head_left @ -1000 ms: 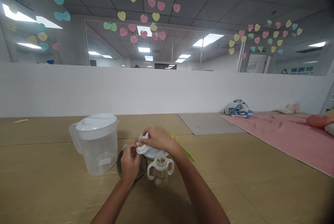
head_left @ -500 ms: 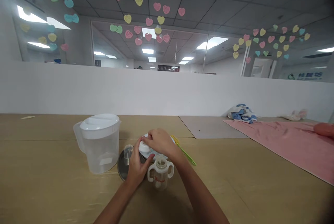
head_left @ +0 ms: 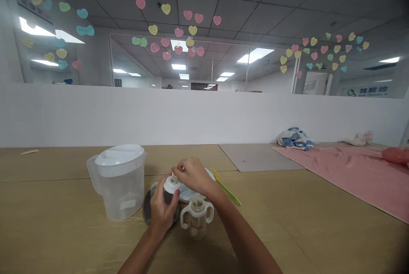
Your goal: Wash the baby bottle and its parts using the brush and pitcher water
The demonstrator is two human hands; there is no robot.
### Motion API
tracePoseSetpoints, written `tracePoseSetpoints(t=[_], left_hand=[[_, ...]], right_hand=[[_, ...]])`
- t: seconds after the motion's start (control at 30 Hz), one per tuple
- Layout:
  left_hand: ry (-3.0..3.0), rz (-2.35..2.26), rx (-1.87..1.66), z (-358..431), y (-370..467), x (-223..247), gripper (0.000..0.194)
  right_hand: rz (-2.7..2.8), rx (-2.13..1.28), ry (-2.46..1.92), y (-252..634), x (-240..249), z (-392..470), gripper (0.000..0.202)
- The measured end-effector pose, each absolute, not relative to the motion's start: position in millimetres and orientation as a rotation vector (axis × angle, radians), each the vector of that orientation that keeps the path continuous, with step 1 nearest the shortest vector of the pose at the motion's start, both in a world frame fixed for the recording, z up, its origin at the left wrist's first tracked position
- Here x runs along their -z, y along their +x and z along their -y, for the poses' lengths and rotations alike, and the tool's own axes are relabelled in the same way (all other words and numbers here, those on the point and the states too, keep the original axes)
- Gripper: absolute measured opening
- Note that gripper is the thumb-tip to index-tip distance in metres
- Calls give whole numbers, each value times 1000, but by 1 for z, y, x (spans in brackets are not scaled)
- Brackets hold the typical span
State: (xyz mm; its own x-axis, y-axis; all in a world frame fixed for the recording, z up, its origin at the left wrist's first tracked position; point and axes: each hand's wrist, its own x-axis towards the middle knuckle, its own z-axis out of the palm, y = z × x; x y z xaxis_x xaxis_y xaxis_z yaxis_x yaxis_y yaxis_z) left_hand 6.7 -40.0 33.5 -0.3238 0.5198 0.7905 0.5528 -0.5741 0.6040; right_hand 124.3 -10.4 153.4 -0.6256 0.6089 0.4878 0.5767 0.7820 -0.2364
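Observation:
My left hand holds a white ring-shaped bottle collar by its sides, over a dark round dish. Above the collar, my right hand pinches a clear nipple that stands up from it. Just below my right wrist, an open clear bottle with two white side handles stands upright on the table. A pale blue-white plate lies behind the bottle, partly covered by my right hand. Beside the plate rests a brush with a green handle and a yellow end.
A clear lidded pitcher stands left of the dish on the brown table. A pink cloth covers the right side, with a blue and white cloth bundle behind it. A white wall runs along the back.
The white collar has moved slightly left and down with my left hand. The clear nipple now shows above the collar, between my right fingers. The camera view has shifted a little.

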Motion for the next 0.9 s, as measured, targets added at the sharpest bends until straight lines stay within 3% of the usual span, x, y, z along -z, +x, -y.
tracePoseSetpoints(t=[0.27,0.57,0.67,0.8,0.9], left_hand=[[-1876,1451,1986,37,3,-35,40],[-1903,1392,1936,27,-4,-36,38],[-1954,1444,1991,30,-3,-32,47],[-2160,1392,2063,32,2,-21,68],[-2401,1350,1880,31,7,-13,74]], right_hand=[[2373,-107,-836,130,-163,13,33],[2393,329,-934,125,-166,34,23],[2423,394,-944,128,-170,39,24],[2384,207,-955,145,-175,34,17],[2313,-238,-774,163,-164,14,15]])
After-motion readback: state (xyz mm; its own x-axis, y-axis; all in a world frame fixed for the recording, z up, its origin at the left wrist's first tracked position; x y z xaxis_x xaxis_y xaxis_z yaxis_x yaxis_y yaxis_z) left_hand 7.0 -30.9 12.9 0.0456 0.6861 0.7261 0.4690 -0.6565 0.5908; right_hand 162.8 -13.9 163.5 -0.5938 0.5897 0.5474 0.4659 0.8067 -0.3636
